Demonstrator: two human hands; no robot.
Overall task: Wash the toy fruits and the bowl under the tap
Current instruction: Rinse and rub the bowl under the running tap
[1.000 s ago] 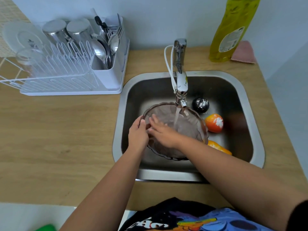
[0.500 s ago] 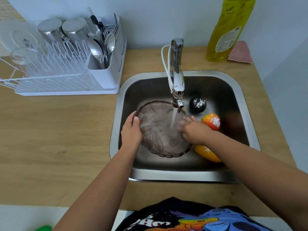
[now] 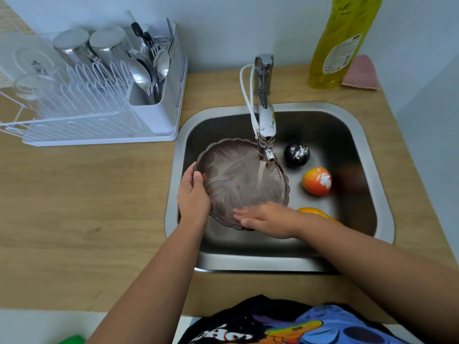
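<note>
In the steel sink [image 3: 367, 155] your left hand [image 3: 193, 197] grips the rim of the brown bowl [image 3: 233, 175], tilted beneath the tap [image 3: 265, 112]. Your right hand [image 3: 265, 219] lies flat, fingers straight, on the bowl's near edge; the bowl is translucent, scalloped and leaf-patterned, with water running over it.

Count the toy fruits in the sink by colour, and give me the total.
Black: 1
Orange-red: 1
Yellow-orange: 1, partly behind the right arm
Total: 3

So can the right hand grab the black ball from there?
Probably yes: the right hand rests open on the bowl, and nothing lies between it and the black ball except the bowl's rim.
</note>
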